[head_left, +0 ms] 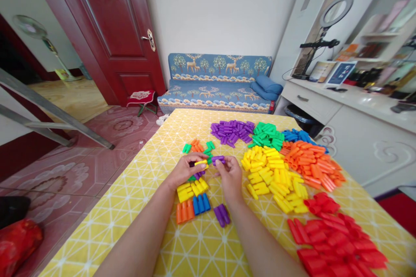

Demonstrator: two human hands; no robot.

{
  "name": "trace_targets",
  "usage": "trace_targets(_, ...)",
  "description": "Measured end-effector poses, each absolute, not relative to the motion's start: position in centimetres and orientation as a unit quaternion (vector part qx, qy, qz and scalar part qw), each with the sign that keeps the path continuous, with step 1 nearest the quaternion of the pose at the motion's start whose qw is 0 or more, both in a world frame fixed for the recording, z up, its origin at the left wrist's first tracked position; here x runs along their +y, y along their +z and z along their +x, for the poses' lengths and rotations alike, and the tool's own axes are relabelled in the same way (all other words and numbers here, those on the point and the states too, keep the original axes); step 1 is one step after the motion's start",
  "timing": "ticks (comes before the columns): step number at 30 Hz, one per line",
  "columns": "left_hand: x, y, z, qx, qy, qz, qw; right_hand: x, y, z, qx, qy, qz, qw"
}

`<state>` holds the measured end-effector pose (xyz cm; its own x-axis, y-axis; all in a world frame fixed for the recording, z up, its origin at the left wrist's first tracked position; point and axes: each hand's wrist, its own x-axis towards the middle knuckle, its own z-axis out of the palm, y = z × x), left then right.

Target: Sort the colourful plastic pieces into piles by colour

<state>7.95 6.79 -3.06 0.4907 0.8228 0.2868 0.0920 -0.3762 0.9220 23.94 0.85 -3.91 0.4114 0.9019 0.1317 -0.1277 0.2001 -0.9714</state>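
Above the table's middle, my left hand [186, 169] pinches a yellow plastic piece [201, 162]. Close to its right, my right hand [231, 175] has its fingers closed on a purple piece [217, 159]. A green piece [208, 150] shows just behind the hands; whether it touches the held pieces I cannot tell. Small groups lie around and below my left hand: yellow pieces [193, 189], an orange group [185, 212] and a blue group [201, 203] side by side. A separate purple group [222, 215] lies nearer my right forearm.
Heaps of purple [232, 132], green [267, 135], yellow [276, 173], orange [312, 162], blue [300, 136] and red pieces [341, 242] spread over the right side of the yellow tablecloth [136, 207]. Beyond the table are a blue sofa [214, 88] and a red stool [141, 97].
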Motion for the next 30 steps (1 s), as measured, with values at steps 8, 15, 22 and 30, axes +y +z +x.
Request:
trace_targets(8, 6.7, -3.2, 7.6, 0.306, 0.430, 0.665, 0.528, 1.0, -3.9, 24.7, -0.382, 0.382, -0.508, 0.671)
trace_targets(15, 7.0, -3.7, 7.5, 0.352, 0.451, 0.588, 0.572, 0.1, -3.6, 24.3, -0.537, 0.372, -0.499, 0.570)
trace_targets(22, 7.2, -3.8, 7.6, 0.359, 0.480, 0.578, 0.554, 0.2, -3.7, 23.8, -0.650, 0.225, -0.525, 0.501)
trace_targets(30, 6.6, -3.1, 7.9, 0.325, 0.450, 0.573, 0.603, -0.2, -3.7, 23.5, -0.760, 0.158, -0.503, 0.380)
